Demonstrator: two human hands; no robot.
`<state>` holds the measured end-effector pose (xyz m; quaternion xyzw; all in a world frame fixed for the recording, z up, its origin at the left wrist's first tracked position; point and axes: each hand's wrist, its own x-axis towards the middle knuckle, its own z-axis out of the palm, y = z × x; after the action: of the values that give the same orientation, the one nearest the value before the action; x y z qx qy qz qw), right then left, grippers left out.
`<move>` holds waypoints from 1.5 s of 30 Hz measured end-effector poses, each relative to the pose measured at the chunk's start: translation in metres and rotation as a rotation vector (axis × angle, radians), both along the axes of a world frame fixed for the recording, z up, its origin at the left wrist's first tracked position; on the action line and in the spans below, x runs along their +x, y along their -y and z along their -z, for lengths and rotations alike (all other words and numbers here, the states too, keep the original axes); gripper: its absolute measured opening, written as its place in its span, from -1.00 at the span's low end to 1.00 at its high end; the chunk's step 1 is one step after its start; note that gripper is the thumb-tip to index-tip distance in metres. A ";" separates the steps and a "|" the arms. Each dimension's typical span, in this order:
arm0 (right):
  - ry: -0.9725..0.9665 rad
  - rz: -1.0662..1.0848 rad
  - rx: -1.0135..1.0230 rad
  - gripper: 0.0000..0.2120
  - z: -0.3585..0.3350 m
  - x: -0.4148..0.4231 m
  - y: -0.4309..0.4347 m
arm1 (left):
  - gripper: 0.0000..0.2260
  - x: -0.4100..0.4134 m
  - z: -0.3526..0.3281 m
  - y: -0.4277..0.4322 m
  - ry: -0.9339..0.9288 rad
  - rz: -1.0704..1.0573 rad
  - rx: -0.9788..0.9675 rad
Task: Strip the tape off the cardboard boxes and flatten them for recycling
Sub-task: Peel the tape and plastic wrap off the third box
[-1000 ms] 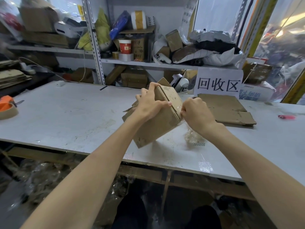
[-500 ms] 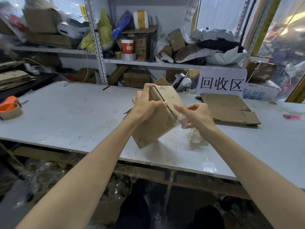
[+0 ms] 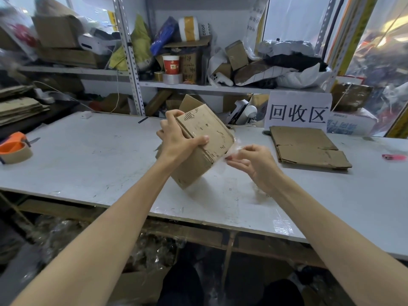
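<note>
Head view: your left hand (image 3: 176, 140) curls round the box (image 3: 207, 133), tilted over the table (image 3: 88, 164). Your right hand (image 3: 251, 164), half-curled, pinches clear tape (image 3: 235, 149) at the box's right edge; flat cardboard (image 3: 309, 149) lies near on the right

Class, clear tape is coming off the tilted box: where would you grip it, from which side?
Pinch the loose end of the clear tape at the box's right edge, from the right, as the right hand does. That end is free, and the left hand braces the box's left side, so pulling rightward should peel it.
</note>
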<state>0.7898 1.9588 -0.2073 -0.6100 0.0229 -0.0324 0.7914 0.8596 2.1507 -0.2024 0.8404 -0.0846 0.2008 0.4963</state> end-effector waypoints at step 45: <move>0.371 0.248 -0.791 -0.50 -0.002 0.018 -0.055 | -0.36 0.020 0.015 -0.022 -0.236 -0.153 -0.044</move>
<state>0.8073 2.0138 -0.2058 -0.8420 -0.0608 -0.2419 0.4783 0.8797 2.1730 -0.2170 0.8510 0.0432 0.1399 0.5044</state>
